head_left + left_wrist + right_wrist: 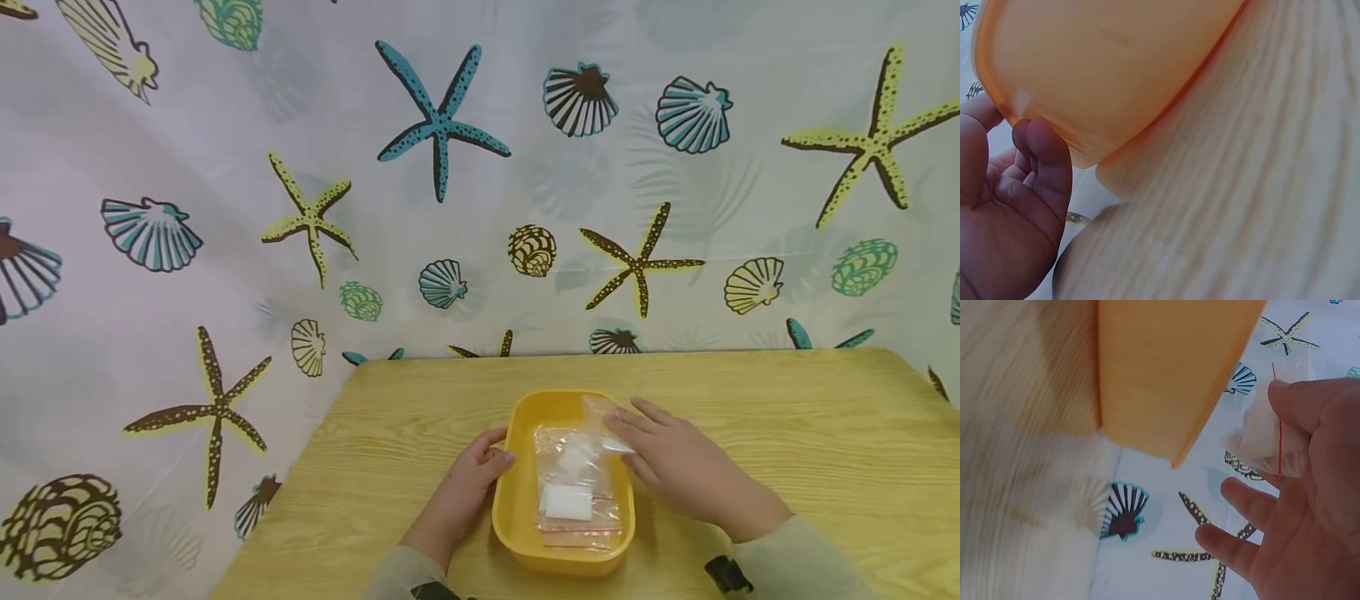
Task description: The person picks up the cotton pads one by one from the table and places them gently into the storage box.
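Observation:
A yellow plastic tub (517, 508) stands on the table, with several clear zip bags (577, 533) lying inside; a white item (567, 502) shows through one of them. At the tub's left rim, my left hand (472, 479) grips the edge between thumb and fingers; the left wrist view shows the fingers (1050, 147) at the tub's wall. My right hand (678, 462) is over the right rim, pinching a small clear zip bag (1272, 428) with a red seal line between thumb and forefinger. The other fingers of that hand are spread.
The wood-grain table (810, 433) extends on both sides of the tub. Behind it and to the left hangs a white curtain (480, 233) printed with starfish and shells. Dark bands (727, 575) sit on the sleeves.

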Motion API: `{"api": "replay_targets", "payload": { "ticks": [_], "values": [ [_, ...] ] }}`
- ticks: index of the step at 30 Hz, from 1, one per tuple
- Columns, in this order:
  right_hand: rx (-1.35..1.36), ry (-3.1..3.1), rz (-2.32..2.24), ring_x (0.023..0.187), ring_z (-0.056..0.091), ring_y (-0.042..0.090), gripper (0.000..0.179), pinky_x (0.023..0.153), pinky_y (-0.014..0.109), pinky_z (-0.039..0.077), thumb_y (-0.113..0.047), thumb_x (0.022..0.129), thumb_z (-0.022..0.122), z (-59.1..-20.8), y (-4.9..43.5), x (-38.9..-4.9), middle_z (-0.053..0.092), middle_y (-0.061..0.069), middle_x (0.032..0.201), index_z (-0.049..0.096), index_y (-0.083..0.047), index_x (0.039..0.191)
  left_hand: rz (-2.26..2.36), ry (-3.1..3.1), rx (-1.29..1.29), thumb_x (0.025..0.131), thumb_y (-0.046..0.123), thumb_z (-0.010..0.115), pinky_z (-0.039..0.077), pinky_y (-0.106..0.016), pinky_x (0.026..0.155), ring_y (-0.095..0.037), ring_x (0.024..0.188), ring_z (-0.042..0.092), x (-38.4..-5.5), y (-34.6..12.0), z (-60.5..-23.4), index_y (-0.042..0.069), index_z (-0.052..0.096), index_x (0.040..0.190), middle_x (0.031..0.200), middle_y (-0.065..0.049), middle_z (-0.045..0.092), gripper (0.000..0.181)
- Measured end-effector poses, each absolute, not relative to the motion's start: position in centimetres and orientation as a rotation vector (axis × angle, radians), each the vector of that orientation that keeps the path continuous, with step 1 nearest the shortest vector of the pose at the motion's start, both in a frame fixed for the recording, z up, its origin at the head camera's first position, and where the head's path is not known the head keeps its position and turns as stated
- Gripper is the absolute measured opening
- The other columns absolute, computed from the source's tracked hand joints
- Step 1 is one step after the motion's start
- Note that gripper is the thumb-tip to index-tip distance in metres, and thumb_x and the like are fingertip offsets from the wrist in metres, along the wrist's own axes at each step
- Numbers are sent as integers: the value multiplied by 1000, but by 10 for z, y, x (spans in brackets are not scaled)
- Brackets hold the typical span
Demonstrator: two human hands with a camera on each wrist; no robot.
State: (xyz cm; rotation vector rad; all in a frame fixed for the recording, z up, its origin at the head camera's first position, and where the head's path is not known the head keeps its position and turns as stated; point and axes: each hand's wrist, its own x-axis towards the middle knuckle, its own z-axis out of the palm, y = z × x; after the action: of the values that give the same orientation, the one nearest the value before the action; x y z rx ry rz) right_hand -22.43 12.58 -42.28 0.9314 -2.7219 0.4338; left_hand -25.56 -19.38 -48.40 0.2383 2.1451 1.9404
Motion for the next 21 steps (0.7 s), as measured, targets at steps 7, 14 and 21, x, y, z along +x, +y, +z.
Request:
{"api": "replay_targets", "payload": {
  "ticks": [7,14,21],
  "values": [
    [997,-2690,476,144,36,38,50,110,59,35,-26,104,57,-425,101,-232,48,8,152,49,-11,151,1920,2142,231,104,29,57,55,-33,84,-23,96,66,-259,-196,-486,11,40,154,114,-18,65,55],
    [987,-2683,502,146,33,37,49,112,58,32,-28,105,55,-419,87,-239,47,7,154,48,-13,152,1916,2157,238,104,30,58,55,-32,81,-22,93,65,-260,-196,-483,11,39,154,112,-17,64,57],
    [1019,-2724,458,146,31,37,53,107,64,35,-31,104,58,-425,74,-242,45,8,155,47,-12,152,1942,2115,229,102,34,61,56,-34,82,-23,95,67,-259,-197,-488,9,39,154,113,-15,65,61]
  ]
}}
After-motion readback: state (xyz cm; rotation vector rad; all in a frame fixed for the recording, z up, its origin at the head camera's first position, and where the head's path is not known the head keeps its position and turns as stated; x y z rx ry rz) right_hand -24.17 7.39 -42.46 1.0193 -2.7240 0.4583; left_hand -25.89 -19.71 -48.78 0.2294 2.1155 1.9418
